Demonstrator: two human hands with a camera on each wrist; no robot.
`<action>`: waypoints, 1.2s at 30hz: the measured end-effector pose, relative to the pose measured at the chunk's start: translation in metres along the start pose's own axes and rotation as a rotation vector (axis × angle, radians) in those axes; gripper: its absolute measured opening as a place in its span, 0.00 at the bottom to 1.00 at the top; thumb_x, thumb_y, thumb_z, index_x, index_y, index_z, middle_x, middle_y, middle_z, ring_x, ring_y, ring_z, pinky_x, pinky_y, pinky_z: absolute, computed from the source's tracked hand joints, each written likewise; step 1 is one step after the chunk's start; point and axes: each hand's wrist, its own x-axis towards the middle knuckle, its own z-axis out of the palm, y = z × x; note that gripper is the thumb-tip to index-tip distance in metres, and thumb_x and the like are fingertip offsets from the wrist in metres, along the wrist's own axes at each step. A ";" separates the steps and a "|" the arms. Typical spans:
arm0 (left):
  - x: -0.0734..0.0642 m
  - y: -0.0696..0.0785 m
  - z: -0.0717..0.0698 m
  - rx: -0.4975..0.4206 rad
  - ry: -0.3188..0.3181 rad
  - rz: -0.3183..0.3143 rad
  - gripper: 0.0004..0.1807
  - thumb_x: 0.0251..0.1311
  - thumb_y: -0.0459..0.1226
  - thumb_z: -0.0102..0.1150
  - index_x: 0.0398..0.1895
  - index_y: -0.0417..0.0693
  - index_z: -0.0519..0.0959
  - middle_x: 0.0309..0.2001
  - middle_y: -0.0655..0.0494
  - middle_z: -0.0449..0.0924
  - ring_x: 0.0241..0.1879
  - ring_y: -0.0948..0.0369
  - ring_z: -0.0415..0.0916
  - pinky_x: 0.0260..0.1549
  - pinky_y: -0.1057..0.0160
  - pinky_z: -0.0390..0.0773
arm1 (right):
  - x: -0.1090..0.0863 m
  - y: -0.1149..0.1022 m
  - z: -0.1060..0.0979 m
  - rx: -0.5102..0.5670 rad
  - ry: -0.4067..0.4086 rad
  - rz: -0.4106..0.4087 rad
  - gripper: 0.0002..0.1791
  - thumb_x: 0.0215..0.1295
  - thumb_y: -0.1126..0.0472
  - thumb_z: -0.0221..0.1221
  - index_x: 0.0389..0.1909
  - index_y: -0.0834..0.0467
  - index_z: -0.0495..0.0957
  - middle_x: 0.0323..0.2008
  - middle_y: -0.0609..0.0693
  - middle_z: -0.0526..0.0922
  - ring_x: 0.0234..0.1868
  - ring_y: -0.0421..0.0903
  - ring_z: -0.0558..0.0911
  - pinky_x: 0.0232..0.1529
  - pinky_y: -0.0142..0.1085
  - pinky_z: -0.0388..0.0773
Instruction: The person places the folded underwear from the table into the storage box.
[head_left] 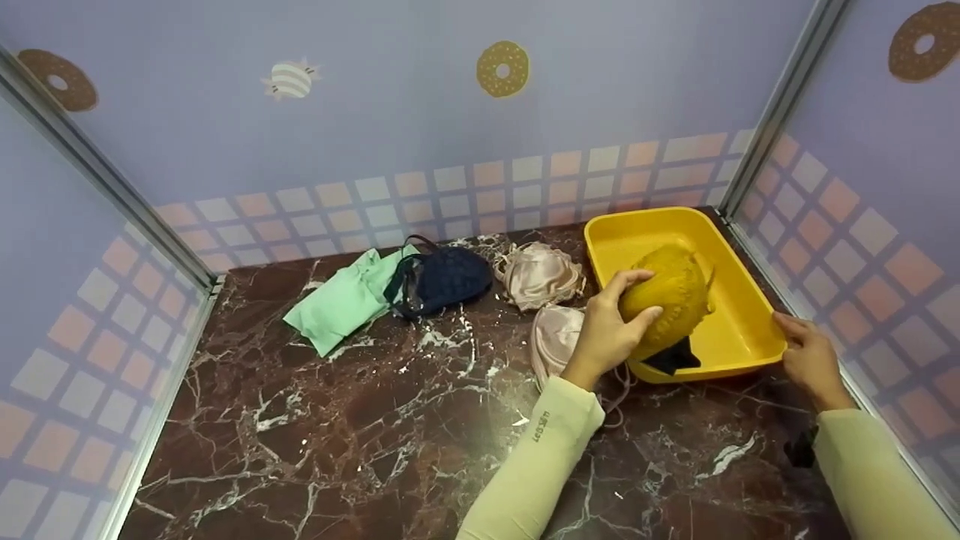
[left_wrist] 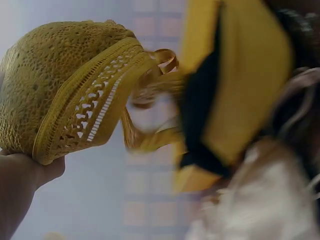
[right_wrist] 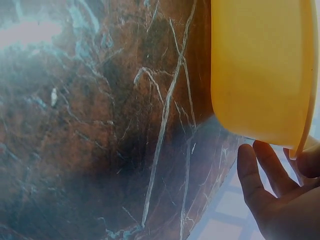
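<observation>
Pale yellow-green sleeves [head_left: 521, 472] with small dark lettering [head_left: 541, 427] near the left cuff [head_left: 576, 400]

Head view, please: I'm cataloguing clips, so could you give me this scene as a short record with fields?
Left hand: holds mustard lace bra over the yellow tub
Right hand: grips the tub's near right corner
In tub: black item, partly hidden
Left of tub: pale satin bra, pink bra, dark blue bra, mint-green cloth
Surface: dark red marbled tabletop
</observation>
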 end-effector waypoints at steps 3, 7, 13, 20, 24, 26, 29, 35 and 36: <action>-0.007 -0.015 0.012 0.043 0.040 -0.107 0.23 0.54 0.33 0.66 0.54 0.50 0.73 0.54 0.59 0.76 0.56 0.67 0.69 0.56 0.68 0.65 | 0.001 -0.001 0.000 0.006 0.002 0.006 0.31 0.56 0.81 0.42 0.65 0.70 0.61 0.62 0.71 0.63 0.60 0.69 0.61 0.61 0.57 0.54; -0.011 -0.024 0.022 0.193 0.112 -0.276 0.24 0.52 0.37 0.68 0.54 0.52 0.74 0.53 0.59 0.77 0.54 0.64 0.72 0.55 0.65 0.65 | 0.001 -0.002 0.001 0.009 0.002 0.014 0.32 0.55 0.81 0.43 0.65 0.71 0.61 0.62 0.71 0.62 0.61 0.69 0.61 0.62 0.56 0.54; -0.013 -0.026 0.023 0.394 0.102 -0.448 0.24 0.51 0.47 0.68 0.51 0.56 0.73 0.47 0.61 0.79 0.48 0.61 0.73 0.44 0.54 0.62 | 0.001 -0.003 0.002 0.005 0.006 0.011 0.32 0.55 0.82 0.42 0.64 0.71 0.62 0.62 0.71 0.63 0.61 0.69 0.62 0.61 0.56 0.54; -0.018 -0.024 0.020 0.453 -0.107 -0.492 0.19 0.52 0.46 0.67 0.48 0.59 0.78 0.47 0.63 0.78 0.50 0.59 0.70 0.47 0.56 0.63 | 0.001 -0.001 0.001 -0.001 0.008 -0.008 0.30 0.57 0.81 0.41 0.64 0.71 0.62 0.62 0.71 0.63 0.61 0.70 0.61 0.62 0.56 0.53; -0.020 -0.026 0.022 0.490 -0.200 -0.501 0.17 0.54 0.47 0.65 0.49 0.62 0.80 0.50 0.62 0.76 0.53 0.58 0.66 0.52 0.55 0.60 | 0.001 0.000 0.000 0.000 0.004 -0.007 0.31 0.56 0.81 0.41 0.64 0.71 0.62 0.62 0.70 0.63 0.61 0.69 0.61 0.62 0.55 0.54; -0.021 -0.027 0.021 0.490 -0.219 -0.504 0.17 0.54 0.47 0.65 0.49 0.63 0.80 0.51 0.63 0.75 0.53 0.59 0.65 0.53 0.55 0.58 | 0.001 0.000 0.001 0.005 0.000 0.000 0.31 0.56 0.82 0.41 0.65 0.71 0.61 0.62 0.70 0.63 0.61 0.69 0.61 0.62 0.56 0.54; -0.021 -0.029 0.017 0.478 -0.222 -0.496 0.16 0.55 0.46 0.64 0.49 0.62 0.80 0.50 0.63 0.75 0.52 0.60 0.65 0.52 0.56 0.59 | 0.001 -0.001 0.002 0.009 -0.003 0.004 0.31 0.56 0.81 0.41 0.65 0.70 0.61 0.62 0.70 0.62 0.61 0.70 0.60 0.62 0.56 0.53; -0.021 -0.036 0.002 0.455 -0.180 -0.468 0.17 0.55 0.44 0.63 0.50 0.59 0.80 0.51 0.61 0.75 0.54 0.59 0.66 0.52 0.58 0.62 | 0.000 -0.001 0.001 0.008 0.000 0.011 0.32 0.55 0.81 0.43 0.65 0.69 0.61 0.63 0.70 0.62 0.61 0.68 0.61 0.63 0.52 0.55; -0.021 -0.037 -0.001 0.456 -0.172 -0.463 0.18 0.55 0.43 0.63 0.50 0.58 0.80 0.50 0.60 0.75 0.54 0.58 0.66 0.52 0.58 0.62 | 0.000 -0.001 0.000 0.006 -0.001 0.014 0.32 0.55 0.81 0.43 0.65 0.69 0.61 0.63 0.70 0.62 0.61 0.68 0.62 0.64 0.49 0.55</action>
